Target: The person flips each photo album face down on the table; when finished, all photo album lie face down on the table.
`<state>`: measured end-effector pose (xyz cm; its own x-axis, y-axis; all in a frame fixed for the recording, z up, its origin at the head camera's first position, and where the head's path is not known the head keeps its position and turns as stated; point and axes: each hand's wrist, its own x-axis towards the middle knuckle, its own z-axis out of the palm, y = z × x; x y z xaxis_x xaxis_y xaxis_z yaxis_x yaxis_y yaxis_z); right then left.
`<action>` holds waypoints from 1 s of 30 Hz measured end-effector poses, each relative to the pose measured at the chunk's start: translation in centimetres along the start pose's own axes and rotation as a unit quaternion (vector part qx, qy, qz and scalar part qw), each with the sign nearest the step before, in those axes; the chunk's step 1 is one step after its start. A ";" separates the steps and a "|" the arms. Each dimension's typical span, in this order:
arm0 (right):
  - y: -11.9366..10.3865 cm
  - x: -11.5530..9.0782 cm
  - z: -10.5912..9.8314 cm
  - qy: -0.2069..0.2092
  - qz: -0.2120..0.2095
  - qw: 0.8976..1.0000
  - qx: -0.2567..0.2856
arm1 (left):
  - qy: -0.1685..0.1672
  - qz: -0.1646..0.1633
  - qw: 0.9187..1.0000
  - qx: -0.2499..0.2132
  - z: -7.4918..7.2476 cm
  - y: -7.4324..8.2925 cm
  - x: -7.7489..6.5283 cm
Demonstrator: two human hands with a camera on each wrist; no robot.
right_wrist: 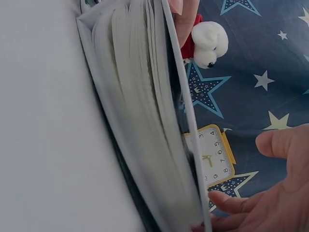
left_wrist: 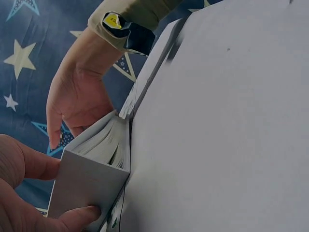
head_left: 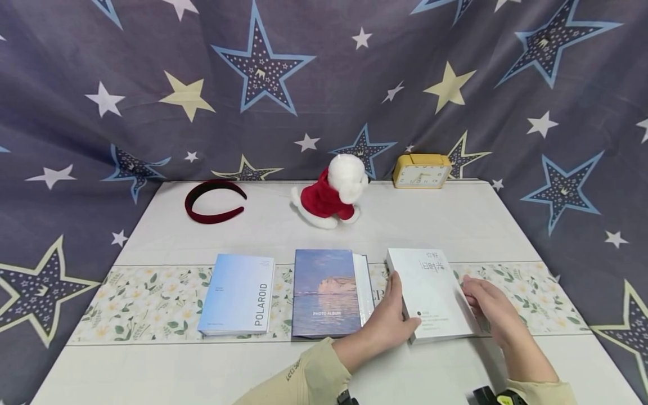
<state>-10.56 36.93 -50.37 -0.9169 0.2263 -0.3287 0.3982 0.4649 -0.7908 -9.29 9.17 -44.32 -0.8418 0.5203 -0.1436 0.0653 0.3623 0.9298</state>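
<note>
Fingers of the left hand (head_left: 385, 323) lie against the left side of a white book (head_left: 434, 295), its thumb standing apart from them by the near left corner. The right hand (head_left: 495, 310) is at the book's right edge, fingers loosely bent with the thumb held wide of them; the right wrist view is dim there, so I can't tell whether those fingertips press or merely rest. The white book sits on the right of the counter (head_left: 177, 368), over a floral strip (head_left: 152, 304), cover up, and its page block shows in both wrist views. Just to its left lies a photo album (head_left: 319, 287) with a sea cliff on its cover, a white part jutting from the right side. Farther left is a pale blue book (head_left: 233, 295) marked POLAROID. Along the far side, from left to right, are a dark red headband (head_left: 214, 218), a white plush dog (head_left: 326, 197) in red clothing, and a yellow clock (head_left: 422, 173).
</note>
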 end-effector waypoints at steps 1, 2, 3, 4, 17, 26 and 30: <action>-0.3 -0.2 -0.1 -0.001 -0.001 1.000 0.003 | 0.000 0.001 1.000 0.001 0.0 0.0 0.0; -0.8 -0.7 -0.2 -0.003 -0.002 1.000 0.006 | 0.001 0.002 1.000 0.003 0.0 -0.1 0.0; -1.4 -1.1 -0.3 -0.008 -0.001 1.000 0.014 | 0.001 0.002 1.000 0.004 0.0 -0.1 0.0; -2.0 -1.6 -0.4 -0.011 -0.003 1.000 0.014 | 0.000 0.002 1.000 0.006 0.0 -0.1 0.0; -7.9 -5.9 -0.3 -0.044 -0.034 0.998 0.001 | -0.003 0.010 0.997 0.075 0.0 0.1 0.4; -9.1 -6.7 -0.4 -0.032 -0.105 0.994 0.019 | -0.009 -0.011 0.992 0.124 0.1 0.3 0.5; -9.8 -7.2 -0.4 -0.039 -0.141 0.989 0.036 | -0.018 -0.003 0.991 0.129 0.2 0.3 0.6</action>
<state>-7.84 31.04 -40.04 -0.9916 0.0278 -0.1260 0.1255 0.4365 -0.8909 -9.68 9.70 -44.21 -0.8229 0.5435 -0.1659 0.1992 0.5493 0.8115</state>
